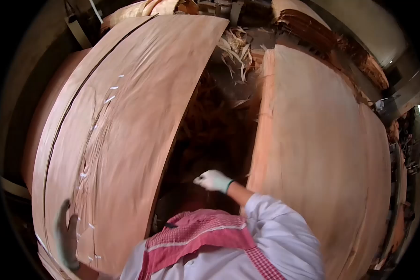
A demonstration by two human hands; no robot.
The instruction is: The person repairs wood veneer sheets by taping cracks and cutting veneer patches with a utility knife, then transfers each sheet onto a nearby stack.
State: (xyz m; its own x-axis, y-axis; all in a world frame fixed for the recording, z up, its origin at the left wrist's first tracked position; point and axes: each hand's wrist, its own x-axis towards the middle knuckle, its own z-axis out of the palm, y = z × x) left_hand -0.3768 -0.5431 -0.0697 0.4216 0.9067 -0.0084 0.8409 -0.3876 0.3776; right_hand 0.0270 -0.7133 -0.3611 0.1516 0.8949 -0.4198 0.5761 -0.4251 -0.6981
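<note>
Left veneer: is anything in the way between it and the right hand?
Nothing solid shows between the right hand and the left veneer; only the dark gap separates them. The left hand is at the veneer's opposite side.

A dark lane runs between the inner edge of the left veneer sheet (130,140) and the inner edge of the right veneer stack (322,149). The right hand (213,181) hangs in it, with room on both sides. The apron-covered torso (200,226) closes the near end; loose wood strips (236,50) clutter the far end. A hand could pass over the stack's broad top or along the sheet's inner edge. Raised wrinkles (93,163) and the left hand (66,235) take up room toward the sheet's near outer corner.
</note>
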